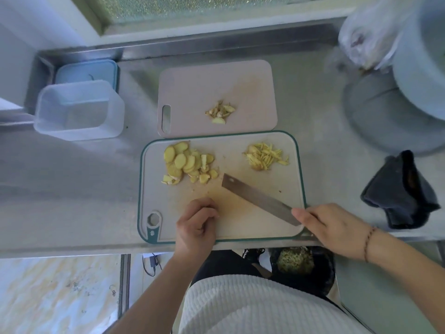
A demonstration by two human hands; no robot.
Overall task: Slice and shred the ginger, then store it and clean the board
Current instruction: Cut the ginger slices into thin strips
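A green-rimmed cutting board (284, 213) lies at the counter's front. A heap of ginger slices (187, 165) sits at its far left, and a pile of ginger shreds (265, 156) at its far right. My right hand (330, 227) grips the handle of a cleaver (257, 197), whose blade lies across the board pointing up-left. My left hand (197, 225) rests on the board's near edge with fingers curled; I cannot see anything in it. Behind lies a second pale board (192, 92) with ginger peel scraps (220, 113).
A clear plastic tub (79, 109) stands at the left with a blue lid (86, 71) behind it. A dark cloth (399, 191) lies at the right edge. A metal bowl (385, 116) and plastic bag (368, 37) sit far right. A bin (301, 266) stands below the counter.
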